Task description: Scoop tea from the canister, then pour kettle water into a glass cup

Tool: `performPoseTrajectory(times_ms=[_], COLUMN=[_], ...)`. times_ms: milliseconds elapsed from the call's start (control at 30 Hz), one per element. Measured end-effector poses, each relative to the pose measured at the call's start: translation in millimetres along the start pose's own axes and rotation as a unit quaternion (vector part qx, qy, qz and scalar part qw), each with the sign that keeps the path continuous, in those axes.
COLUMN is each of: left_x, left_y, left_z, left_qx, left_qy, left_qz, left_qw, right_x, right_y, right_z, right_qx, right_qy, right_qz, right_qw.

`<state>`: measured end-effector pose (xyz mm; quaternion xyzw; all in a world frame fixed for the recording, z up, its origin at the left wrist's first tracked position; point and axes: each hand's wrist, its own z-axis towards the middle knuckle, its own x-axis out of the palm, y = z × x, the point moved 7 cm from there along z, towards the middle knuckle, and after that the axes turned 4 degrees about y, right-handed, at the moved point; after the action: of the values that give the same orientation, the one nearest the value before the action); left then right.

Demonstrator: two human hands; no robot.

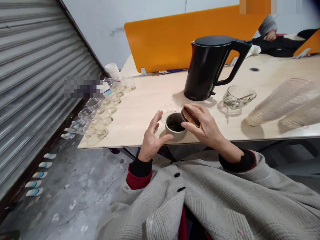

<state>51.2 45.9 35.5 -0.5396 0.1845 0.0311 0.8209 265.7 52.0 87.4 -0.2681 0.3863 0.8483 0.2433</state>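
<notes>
A small pale canister (176, 136) with dark bits that look like tea leaves inside stands uncovered near the table's front edge. My right hand (206, 125) grips a round brown wooden lid (189, 117), tilted at the canister's right rim. On the other side, my left hand (155, 138) is open, thumb and fingers apart, close to the canister's left wall; whether it touches I cannot tell. Just behind the canister is a clear plastic cup (172, 104). A footed glass bowl (236, 100) with dark bits in it is right of my right hand.
A black electric kettle (201, 71) stands behind the canister. Stacked clear cups (282, 100) lie at the right. Several clear cups (107, 118) with leaves at the bottom crowd the left edge. An orange divider (160, 46) crosses the back; another person's hand (270, 35) rests beyond it.
</notes>
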Motion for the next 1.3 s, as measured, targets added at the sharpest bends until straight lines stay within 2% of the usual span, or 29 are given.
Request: performPoseTrajectory(times_ms=[167,333,433,567,700,900,1033,1200,1300], left_x=[15,27,28,28,29,29,24,26,31], left_y=[23,13,9,10,12,20,23,18,15], left_z=[-8,3,4,2,2,-3,-7,-7,-7], left_qx=[-0.028,-0.043,-0.045,-0.025,-0.016,-0.02,-0.008,0.013,0.04], left_qy=[0.001,0.011,0.011,0.005,-0.005,-0.009,0.002,0.031,0.051], left_qz=[0.047,0.114,0.133,0.125,0.14,0.15,0.122,0.185,0.212], left_qw=[0.998,0.993,0.99,0.992,0.99,0.988,0.992,0.982,0.975], right_x=[16,35,40,42,43,38,5,-48,-53], right_y=[20,39,43,42,39,29,18,8,2], right_z=[15,25,25,21,18,12,19,66,108], right_qx=[-0.053,-0.082,-0.083,-0.088,-0.089,-0.1,-0.111,-0.084,-0.073], right_qy=[0.065,0.158,0.192,0.219,0.237,0.179,0.118,0.028,-0.003], right_qz=[-0.067,-0.173,-0.208,-0.223,-0.19,-0.141,-0.12,-0.173,-0.211], right_qw=[0.994,0.969,0.955,0.946,0.949,0.969,0.979,0.981,0.975])
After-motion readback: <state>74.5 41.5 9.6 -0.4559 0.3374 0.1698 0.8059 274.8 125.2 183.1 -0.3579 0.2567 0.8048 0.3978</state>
